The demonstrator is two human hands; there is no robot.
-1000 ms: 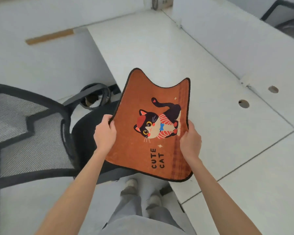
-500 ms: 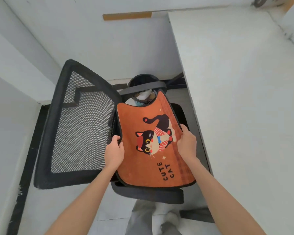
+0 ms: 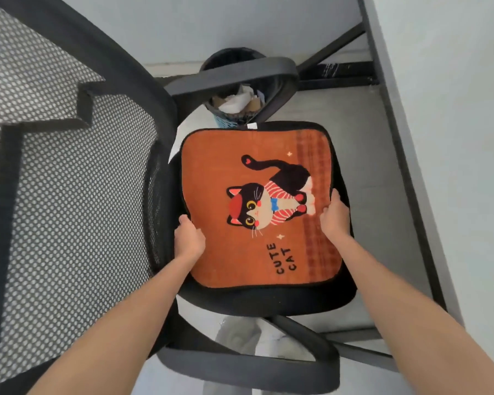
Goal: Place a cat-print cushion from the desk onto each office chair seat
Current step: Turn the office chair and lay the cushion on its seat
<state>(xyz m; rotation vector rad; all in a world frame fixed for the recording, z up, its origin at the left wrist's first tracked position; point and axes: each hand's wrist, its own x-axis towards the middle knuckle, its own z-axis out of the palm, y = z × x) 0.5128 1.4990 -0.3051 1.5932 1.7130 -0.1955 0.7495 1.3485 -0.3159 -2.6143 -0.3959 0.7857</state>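
An orange cat-print cushion [image 3: 220,172] with a black cat and the words CUTE CAT lies flat on the black seat [image 3: 271,302] of an office chair. My left hand [image 3: 189,238] grips the cushion's left edge, next to the mesh backrest [image 3: 69,195]. My right hand [image 3: 334,216] holds the right edge. The cushion covers most of the seat; only a black rim of the seat shows around it.
The chair's two armrests [image 3: 231,74] [image 3: 248,369] flank the seat at top and bottom. A waste bin [image 3: 237,104] with crumpled paper stands under the far armrest. The white desk [image 3: 454,138] runs along the right, its dark frame leg beside the seat.
The cushion came down from a tilted hold above the chair to lie flat on the seat. Both hands kept their grip on its edges, and my view moved closer over the chair.
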